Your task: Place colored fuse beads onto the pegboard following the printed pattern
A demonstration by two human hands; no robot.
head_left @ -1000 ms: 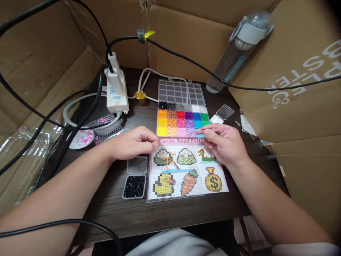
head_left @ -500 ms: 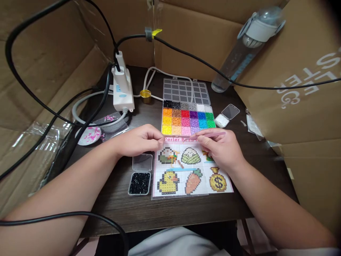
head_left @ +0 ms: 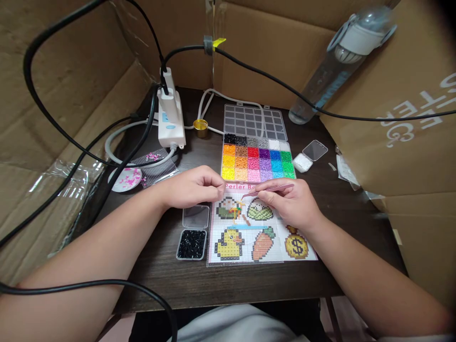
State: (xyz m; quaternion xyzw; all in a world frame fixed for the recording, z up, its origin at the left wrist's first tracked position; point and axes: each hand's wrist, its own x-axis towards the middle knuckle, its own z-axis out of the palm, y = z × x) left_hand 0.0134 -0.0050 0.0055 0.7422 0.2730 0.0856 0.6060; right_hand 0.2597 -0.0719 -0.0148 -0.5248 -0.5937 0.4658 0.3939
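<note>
Pink tweezers (head_left: 272, 188) are held in my right hand (head_left: 294, 202), their tips pointing left over the upper part of a bead pattern sheet (head_left: 281, 237). The sheet shows a duck, a carrot, a money bag and other pixel pictures, with a clear pegboard over its left part. Several orange, green, brown and blue beads lie on the board near the tips. My left hand (head_left: 197, 186) rests at the sheet's upper left corner, fingers curled closed; whether anything is pinched there is hidden. Behind the sheet stands an open bead box (head_left: 254, 159) with many colours in compartments.
Left of the sheet sits a small case of black beads (head_left: 191, 244); a case of white beads (head_left: 302, 163) is at the right. Farther back are a power strip (head_left: 171, 126), a gold cup (head_left: 201, 128) and a leaning bottle (head_left: 338, 61). Black cables (head_left: 270, 73) hang across the space.
My right hand has lowered the tweezers toward the sheet, their tips now over the upper pictures. My left hand keeps its place by the sheet. The whole view has shifted slightly.
</note>
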